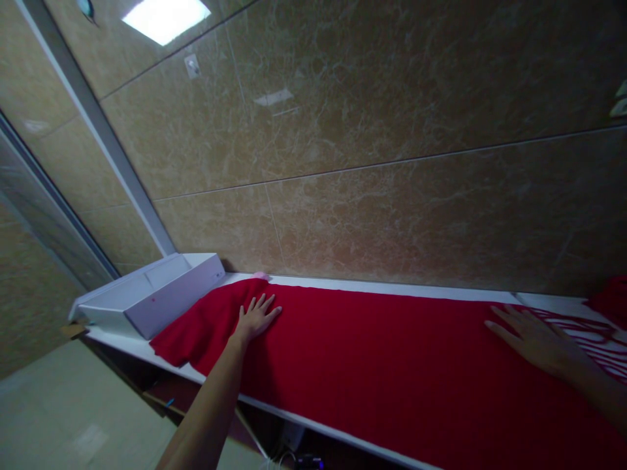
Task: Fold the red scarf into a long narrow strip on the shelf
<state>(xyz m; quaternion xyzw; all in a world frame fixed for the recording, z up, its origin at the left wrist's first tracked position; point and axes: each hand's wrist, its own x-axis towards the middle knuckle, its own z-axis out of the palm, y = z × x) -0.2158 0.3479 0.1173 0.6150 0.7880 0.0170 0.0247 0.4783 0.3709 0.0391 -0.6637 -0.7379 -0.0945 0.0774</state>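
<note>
A long red fringed cloth, which looks like a scarf, lies spread along a white counter. My left hand rests on its left part, palm down with the fingers spread. To the left of that hand the cloth is bunched and creased. Near the fringe at the right end, my right hand lies flat on the cloth, fingers stretched out. Between both hands the red fabric looks smooth. Neither hand grips anything.
An open white box stands at the counter's left end. Behind runs a brown marbled wall. More red fabric lies at the far right. Below the white counter edge are shelves with cables and a small dark device.
</note>
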